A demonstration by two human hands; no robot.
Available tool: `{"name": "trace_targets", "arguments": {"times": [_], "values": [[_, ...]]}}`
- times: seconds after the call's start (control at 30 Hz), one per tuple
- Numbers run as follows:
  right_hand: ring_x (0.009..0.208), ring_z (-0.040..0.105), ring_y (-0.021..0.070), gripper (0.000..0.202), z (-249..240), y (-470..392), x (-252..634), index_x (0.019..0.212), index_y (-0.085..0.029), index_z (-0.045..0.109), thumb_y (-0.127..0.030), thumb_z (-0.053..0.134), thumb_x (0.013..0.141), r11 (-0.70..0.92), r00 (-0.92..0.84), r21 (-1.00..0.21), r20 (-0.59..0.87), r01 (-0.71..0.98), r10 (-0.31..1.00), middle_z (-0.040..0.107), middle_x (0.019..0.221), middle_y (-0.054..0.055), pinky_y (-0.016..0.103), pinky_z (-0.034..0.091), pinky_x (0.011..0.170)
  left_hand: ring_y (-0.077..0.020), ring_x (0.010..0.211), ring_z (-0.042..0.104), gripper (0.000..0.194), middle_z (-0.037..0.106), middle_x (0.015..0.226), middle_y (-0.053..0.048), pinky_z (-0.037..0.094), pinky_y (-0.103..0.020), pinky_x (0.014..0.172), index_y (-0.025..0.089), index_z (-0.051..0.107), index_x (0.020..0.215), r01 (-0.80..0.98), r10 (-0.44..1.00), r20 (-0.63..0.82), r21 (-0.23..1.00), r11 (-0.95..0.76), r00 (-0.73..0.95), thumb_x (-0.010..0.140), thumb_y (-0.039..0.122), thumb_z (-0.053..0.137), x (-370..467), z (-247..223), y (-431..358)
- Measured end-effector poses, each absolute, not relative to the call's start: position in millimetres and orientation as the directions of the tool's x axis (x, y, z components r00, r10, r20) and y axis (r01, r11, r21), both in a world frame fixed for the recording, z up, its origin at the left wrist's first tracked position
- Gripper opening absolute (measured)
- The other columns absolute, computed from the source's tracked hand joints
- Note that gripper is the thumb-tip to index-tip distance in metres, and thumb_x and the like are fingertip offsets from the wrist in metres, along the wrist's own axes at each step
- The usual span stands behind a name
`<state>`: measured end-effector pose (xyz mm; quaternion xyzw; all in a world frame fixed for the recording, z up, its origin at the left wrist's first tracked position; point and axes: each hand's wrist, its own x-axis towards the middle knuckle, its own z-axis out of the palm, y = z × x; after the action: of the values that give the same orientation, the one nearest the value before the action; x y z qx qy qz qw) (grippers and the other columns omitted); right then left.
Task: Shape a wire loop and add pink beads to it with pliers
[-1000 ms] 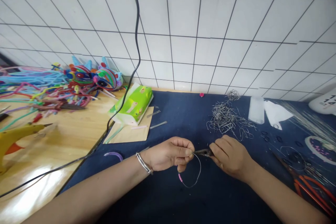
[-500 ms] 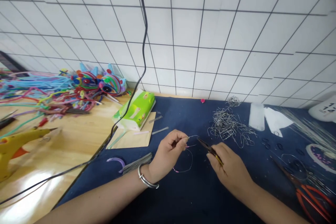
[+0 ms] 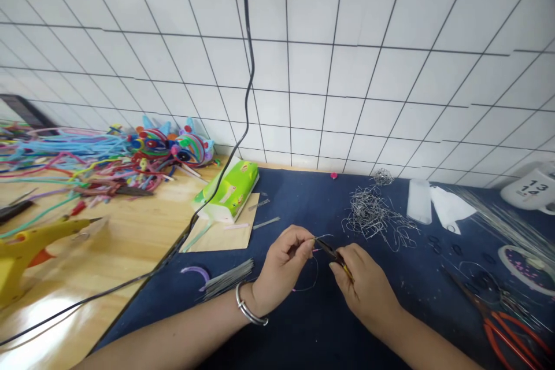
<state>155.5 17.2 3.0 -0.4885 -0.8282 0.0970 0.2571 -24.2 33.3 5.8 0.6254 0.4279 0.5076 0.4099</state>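
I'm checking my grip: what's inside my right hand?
Your right hand holds dark metal pliers; their nose and a bit of yellow handle show, but the hand covers the rest.

Glare whitens the wooden tabletop (image 3: 125,228) at lower left; soft light elsewhere; tiled wall (image 3: 310,66) stretched towards edges

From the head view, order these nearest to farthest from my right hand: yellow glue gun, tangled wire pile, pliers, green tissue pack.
1. Pliers, held in your right hand.
2. Tangled wire pile, just beyond that hand.
3. Green tissue pack, farther left.
4. Yellow glue gun, at the left edge.
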Motion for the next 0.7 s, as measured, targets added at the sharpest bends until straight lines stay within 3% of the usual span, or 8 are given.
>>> {"name": "trace_targets", "arguments": {"times": [0.27,0.7], "values": [[0.081,0.051,0.0201,0.019,-6.3,20.9,158.6,0.096,-0.014,0.052,-0.026,0.041,0.088,0.559,-0.426,-0.254,0.430,0.789,0.796,0.052,0.082,0.009,0.035,0.045,0.070,-0.0127,0.070,0.047,0.015,0.050,0.073,-0.001,0.038,-0.025,0.067,0.017,0.054,0.078,0.193,0.956,0.249,0.942,-0.276,0.152,0.087,0.024,0.045,-23.8,5.8,33.2],[0.077,0.051,0.0190,0.020,-4.3,17.8,152.2,0.097,-0.014,0.051,-0.027,0.039,0.089,0.556,-0.402,-0.320,0.434,0.767,0.806,0.053,0.082,0.009,0.035,0.046,0.068,-0.0142,0.073,0.045,0.010,0.048,0.078,-0.003,0.038,-0.027,0.070,0.018,0.052,0.078,0.153,0.942,0.326,0.930,-0.335,0.084,0.085,0.020,0.046,-24.3,5.8,31.1]]}}
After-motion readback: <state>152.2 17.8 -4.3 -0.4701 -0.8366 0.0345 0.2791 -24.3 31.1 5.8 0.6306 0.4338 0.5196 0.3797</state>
